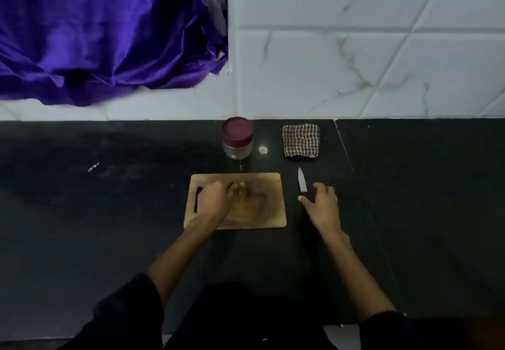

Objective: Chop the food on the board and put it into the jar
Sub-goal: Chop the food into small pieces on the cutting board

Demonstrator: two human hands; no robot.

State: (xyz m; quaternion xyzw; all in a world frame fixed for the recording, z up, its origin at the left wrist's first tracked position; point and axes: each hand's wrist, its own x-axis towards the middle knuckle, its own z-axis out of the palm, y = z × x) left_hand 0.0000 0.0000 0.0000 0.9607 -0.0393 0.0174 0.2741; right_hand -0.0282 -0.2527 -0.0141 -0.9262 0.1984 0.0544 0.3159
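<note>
- Two bare hands are over a black counter (pixel 109 213), apart from each other, each reaching out of a dark sleeve.
- Left hand (pixel 214 199) lies on the wooden board (pixel 269 213), fingers curled down onto a small pale piece of food (pixel 241 187) near the board's far middle. Whether the fingertips pinch the food or just rest against it is too blurred to tell.
- Right hand (pixel 322 203) is just right of the board, palm down, fingers loosely spread and holding nothing. Its thumb points toward the knife's dark handle and lies right beside it; contact cannot be made out.
- Knife (pixel 301 180) lies flat on the counter between board and right hand, pale blade pointing away from the person.
- Board sits square to the person, with a slot handle at its left end, partly under the left wrist.
- Jar (pixel 237 138) stands upright beyond the board, near the wall, clear glass with a maroon lid still on. It looks empty.
- Folded checked cloth (pixel 301 140) lies right of the jar, well apart from it.
- White marbled tiles (pixel 355 49) back the counter; purple cloth (pixel 95 35) hangs at upper left.
</note>
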